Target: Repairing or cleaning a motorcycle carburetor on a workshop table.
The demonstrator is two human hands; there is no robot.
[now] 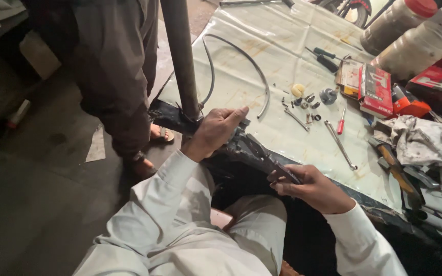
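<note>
At the table edge, left hand (216, 130) and right hand (310, 189) partly hide a dark part (254, 151).

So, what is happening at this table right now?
A person in white sleeves sits at the edge of a plastic-covered table. The left hand presses on a dark metal part at the table's edge, and the right hand grips its other end. Small screws and fittings, a wrench and screwdrivers lie on the table. Another person stands beside it.

One head-worn camera looks steeply down, close over the table (262, 46) edge (no second view).
</note>
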